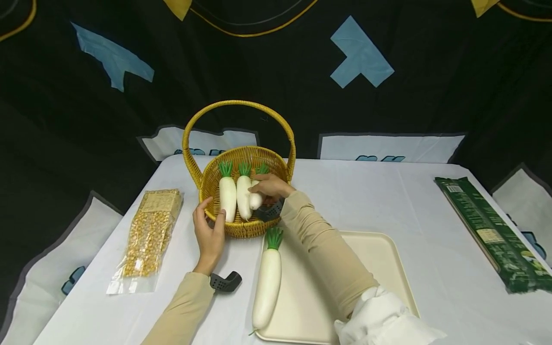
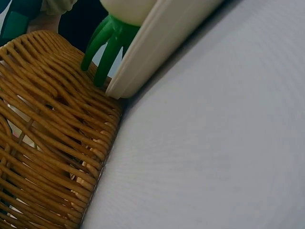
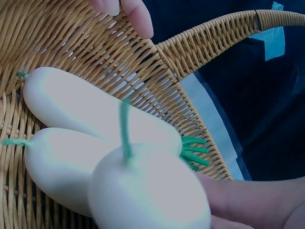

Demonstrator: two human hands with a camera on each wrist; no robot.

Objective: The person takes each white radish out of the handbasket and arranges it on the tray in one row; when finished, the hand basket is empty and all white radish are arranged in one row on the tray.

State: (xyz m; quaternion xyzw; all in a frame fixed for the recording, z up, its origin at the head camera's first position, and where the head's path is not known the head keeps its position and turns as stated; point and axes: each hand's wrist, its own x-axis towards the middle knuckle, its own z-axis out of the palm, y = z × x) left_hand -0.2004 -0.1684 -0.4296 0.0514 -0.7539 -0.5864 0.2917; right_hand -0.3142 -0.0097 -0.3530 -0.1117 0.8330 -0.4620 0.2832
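A yellow wicker basket point(image 1: 243, 232) with a tall hoop handle holds several white radishes with green tops; one white radish point(image 1: 227, 199) lies at its left and another point(image 1: 243, 196) beside it. My right hand point(image 1: 272, 187) reaches inside and grips a white radish point(image 1: 255, 201) on the right, its rounded tip toward me. In the right wrist view this radish point(image 3: 150, 191) is close to the camera, the others behind it. My left hand point(image 1: 210, 235) holds the basket's front-left rim, fingertips point(image 3: 138, 18) over the edge. One more white radish point(image 1: 267, 287) rests along the tray's left edge.
The cream tray point(image 1: 358, 268) lies in front of the basket, under my right forearm. A clear bag of corn kernels point(image 1: 148, 235) is at the left of the white-covered table point(image 1: 371, 196). A long green package point(image 1: 496, 230) lies at the right. Dark cloth hangs behind.
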